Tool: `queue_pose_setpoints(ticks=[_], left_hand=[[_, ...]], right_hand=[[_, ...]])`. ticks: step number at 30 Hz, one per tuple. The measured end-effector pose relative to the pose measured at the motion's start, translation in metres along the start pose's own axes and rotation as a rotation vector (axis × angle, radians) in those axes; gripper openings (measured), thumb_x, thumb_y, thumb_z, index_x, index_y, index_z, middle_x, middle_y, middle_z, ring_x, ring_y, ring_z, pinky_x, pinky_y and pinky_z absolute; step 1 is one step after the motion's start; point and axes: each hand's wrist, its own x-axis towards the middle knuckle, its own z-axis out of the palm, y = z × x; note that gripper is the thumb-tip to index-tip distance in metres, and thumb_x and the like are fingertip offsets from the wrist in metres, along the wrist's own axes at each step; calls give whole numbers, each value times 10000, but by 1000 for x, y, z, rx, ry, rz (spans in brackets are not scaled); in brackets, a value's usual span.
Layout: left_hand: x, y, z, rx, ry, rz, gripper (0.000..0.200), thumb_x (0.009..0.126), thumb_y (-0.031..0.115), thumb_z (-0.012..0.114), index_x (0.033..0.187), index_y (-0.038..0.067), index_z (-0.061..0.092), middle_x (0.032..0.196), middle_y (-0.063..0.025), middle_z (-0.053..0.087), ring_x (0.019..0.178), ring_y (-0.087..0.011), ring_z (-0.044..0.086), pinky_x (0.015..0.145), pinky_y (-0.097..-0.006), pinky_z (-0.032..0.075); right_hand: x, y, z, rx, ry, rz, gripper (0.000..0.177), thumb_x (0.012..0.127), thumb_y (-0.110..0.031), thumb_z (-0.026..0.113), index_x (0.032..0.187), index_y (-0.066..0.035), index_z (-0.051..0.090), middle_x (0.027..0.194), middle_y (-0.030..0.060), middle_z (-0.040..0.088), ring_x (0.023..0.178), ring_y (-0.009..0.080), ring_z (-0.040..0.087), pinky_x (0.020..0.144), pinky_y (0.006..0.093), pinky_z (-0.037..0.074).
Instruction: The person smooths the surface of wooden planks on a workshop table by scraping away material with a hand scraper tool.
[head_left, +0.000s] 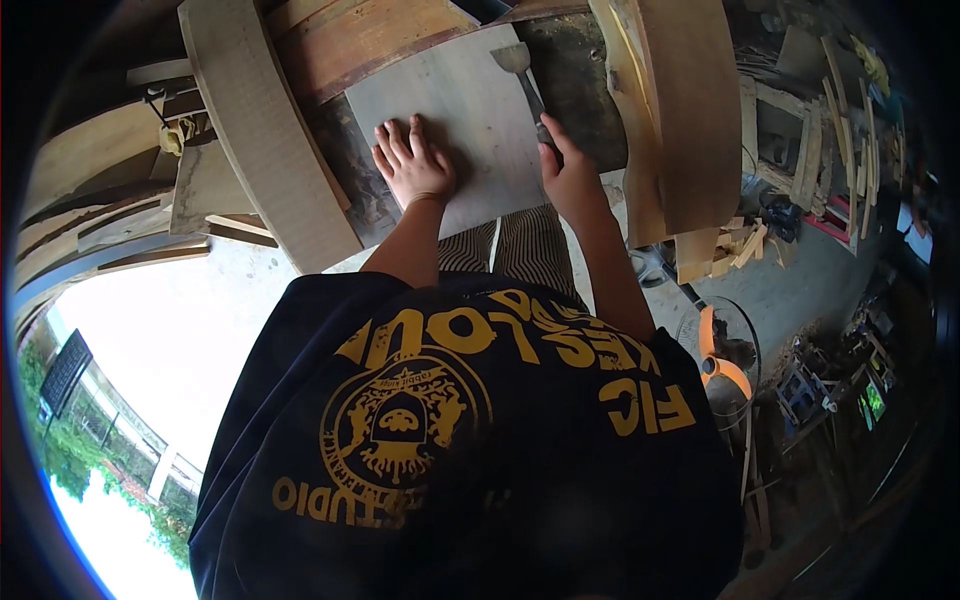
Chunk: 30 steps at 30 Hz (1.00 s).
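A pale, flat wooden board [480, 110] lies across the workbench in front of me. My left hand [412, 168] rests flat on its left part with the fingers spread. In my right hand [570, 175] is a scraper [513, 60], gripped by its dark handle. The scraper's wide metal blade points away from me, over the far right corner of the board. My right hand is at the board's right edge, with the fingers wrapped round the handle.
A long plank [255, 120] stands left of the board, and a thick, rough-edged plank [690, 110] is on the right. An orange-bladed fan [725, 370] stands on the floor at right. Wood offcuts [740, 245] lie piled near it.
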Motion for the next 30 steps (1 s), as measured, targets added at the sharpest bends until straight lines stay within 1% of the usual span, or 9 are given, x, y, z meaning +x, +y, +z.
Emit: queue_pose_setpoints(ticks=[3, 5, 10, 14, 18, 21, 23, 26, 30], left_hand=[[0, 1, 0, -24, -5, -7, 607, 848, 297, 464, 1421, 135, 349, 1491, -219, 244, 1425, -380, 113, 1141, -528, 49], [0, 1, 0, -37, -10, -13, 605, 847, 297, 465, 1420, 136, 352, 1492, -219, 245, 1425, -382, 114, 1141, -529, 50], [-1, 1, -1, -28, -4, -3, 599, 846, 299, 466, 1415, 143, 363, 1492, -221, 247, 1425, -386, 108, 1140, -533, 51], [0, 0, 2, -44, -5, -6, 583, 845, 299, 465, 1399, 139, 384, 1487, -225, 253, 1424, -384, 112, 1140, -533, 59], [0, -2, 2, -27, 19, 7, 578, 844, 298, 465, 1393, 136, 390, 1482, -230, 259, 1423, -384, 121, 1139, -533, 63], [1, 1, 0, -37, 8, 7, 578, 844, 297, 465, 1395, 138, 389, 1479, -232, 265, 1422, -386, 126, 1138, -535, 68], [0, 2, -2, -22, -9, -8, 578, 856, 294, 456, 1404, 128, 373, 1482, -221, 261, 1428, -364, 118, 1144, -511, 47], [0, 1, -3, -28, -6, -4, 574, 859, 296, 455, 1403, 128, 376, 1485, -221, 258, 1428, -365, 119, 1144, -510, 46], [0, 3, -3, -34, -6, -9, 568, 864, 297, 452, 1401, 127, 378, 1487, -221, 256, 1429, -363, 116, 1144, -511, 45]], right_hand=[[-32, 3, -11, -24, 34, -78, 425, 943, -254, 514, 1362, -231, 450, 1058, 213, 647, 941, 418, 610, 797, 448, 515], [-67, -4, -27, -81, -155, 202, 439, 950, -262, 505, 1381, -238, 426, 1099, 217, 635, 971, 417, 605, 826, 447, 510], [-70, -21, -37, -78, -271, 353, 431, 970, -215, 485, 1394, -188, 415, 1192, 244, 590, 1107, 377, 578, 906, 397, 468], [4, -15, -15, -33, -140, 40, 405, 972, -201, 474, 1375, -163, 441, 1166, 260, 591, 1112, 366, 582, 899, 365, 462], [27, -27, -6, -53, -152, 175, 396, 943, -203, 509, 1336, -169, 483, 1107, 242, 615, 999, 419, 589, 828, 414, 505], [5, -14, -11, -50, -58, -16, 408, 949, -215, 501, 1354, -178, 463, 1120, 238, 616, 1017, 408, 589, 838, 414, 505], [-25, -21, -22, -57, -165, 181, 423, 954, -221, 495, 1372, -191, 439, 1150, 233, 608, 1040, 394, 589, 857, 414, 502], [-48, -18, -18, -81, -147, 204, 434, 959, -225, 487, 1386, -198, 419, 1162, 222, 610, 1061, 381, 585, 873, 408, 498], [-2, -19, -2, -16, -57, 36, 411, 955, -220, 488, 1361, -168, 453, 1124, 239, 615, 1023, 401, 600, 852, 422, 497]])
